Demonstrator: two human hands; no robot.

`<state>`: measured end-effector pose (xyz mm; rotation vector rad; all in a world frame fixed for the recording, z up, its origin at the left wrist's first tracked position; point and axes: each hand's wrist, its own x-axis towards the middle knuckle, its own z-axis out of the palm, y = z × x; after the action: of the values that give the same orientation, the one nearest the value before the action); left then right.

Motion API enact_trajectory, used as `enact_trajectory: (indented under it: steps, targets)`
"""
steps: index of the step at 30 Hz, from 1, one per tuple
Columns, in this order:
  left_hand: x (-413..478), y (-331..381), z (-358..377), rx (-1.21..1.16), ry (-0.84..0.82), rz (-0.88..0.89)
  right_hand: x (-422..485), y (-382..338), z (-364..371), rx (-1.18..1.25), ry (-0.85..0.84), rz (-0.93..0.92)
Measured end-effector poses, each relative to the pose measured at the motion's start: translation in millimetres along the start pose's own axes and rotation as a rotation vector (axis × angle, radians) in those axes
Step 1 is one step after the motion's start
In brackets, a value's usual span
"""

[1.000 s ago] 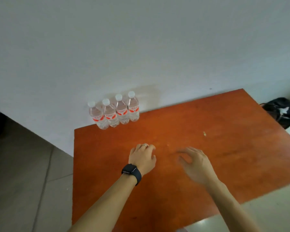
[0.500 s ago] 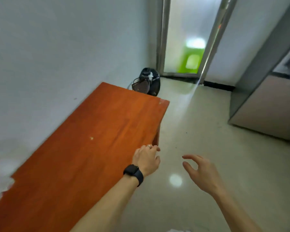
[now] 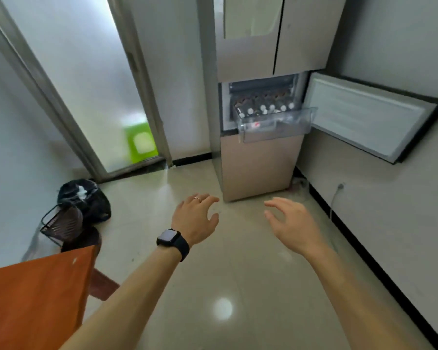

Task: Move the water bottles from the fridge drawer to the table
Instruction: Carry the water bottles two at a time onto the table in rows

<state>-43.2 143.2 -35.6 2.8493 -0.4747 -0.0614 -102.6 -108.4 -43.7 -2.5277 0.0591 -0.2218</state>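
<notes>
Clear water bottles point(image 3: 263, 109) with white caps are seen standing in the pulled-out fridge drawer point(image 3: 276, 125) (one red label shows through its front). The left hand point(image 3: 195, 219) and right hand point(image 3: 292, 222) are held empty, fingers spread, over the floor point(image 3: 238, 286), well apart from the orange counter point(image 3: 33, 299).

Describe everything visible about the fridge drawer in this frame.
The fridge drawer is a clear plastic bin, pulled out from the fridge's middle compartment, whose door hangs open to the right. Inside stand water bottles, white caps showing, one red label visible through the front wall. Neither hand touches it.
</notes>
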Motion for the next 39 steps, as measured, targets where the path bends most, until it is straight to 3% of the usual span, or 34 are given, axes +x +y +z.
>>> enact_trajectory:
  steps: [10,25,33,39]
  targets:
    - [257.5,46.6,-6.1,-0.051,0.104,0.144,208.1,100.5,-49.6,-0.02,0.089,0.079]
    - [576.2,78.0,20.5,-0.169,-0.053,0.113,495.5,207.6,-72.5,0.002,-0.04,0.118]
    - [714.2,91.3,81.7,-0.248,-0.16,-0.13,668.5,298.8,-67.1,0.134,-0.149,0.094]
    - [781.2,88.7,104.3,-0.319,-0.277,-0.396,772.9,340.8,-38.6,-0.004,-0.363,0.058]
